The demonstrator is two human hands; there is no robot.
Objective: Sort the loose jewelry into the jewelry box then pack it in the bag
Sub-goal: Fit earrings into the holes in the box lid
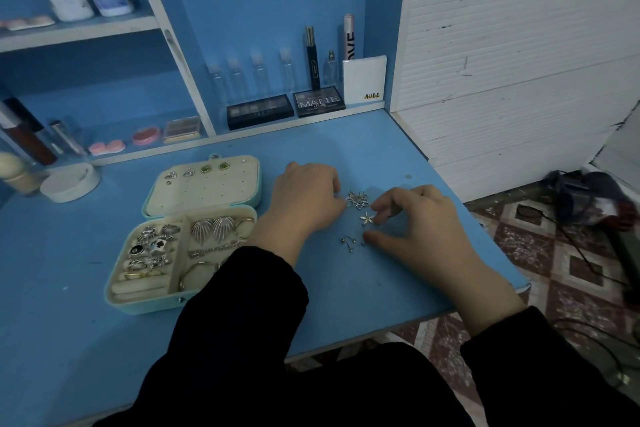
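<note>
An open mint jewelry box (131, 305) lies on the blue table, its lid (204, 185) carrying heart and green earrings and its tray holding rings, big heart earrings and bangles. Loose silver pieces lie to its right: a small cluster (357, 199), a flower earring (367, 218) and tiny studs (348, 242). My left hand (304, 199) rests beside the cluster, its fingers curled at the cluster's left edge. My right hand (419, 222) reaches over the pieces, its fingertips touching the flower earring and its thumb lying by the studs. No bag is in view.
A white round container (71, 182) stands left of the box. Makeup palettes (259, 111), small bottles and a white card stand on the back ledge. The table's right edge (498, 246) drops to a tiled floor with cables and a dark object (588, 198).
</note>
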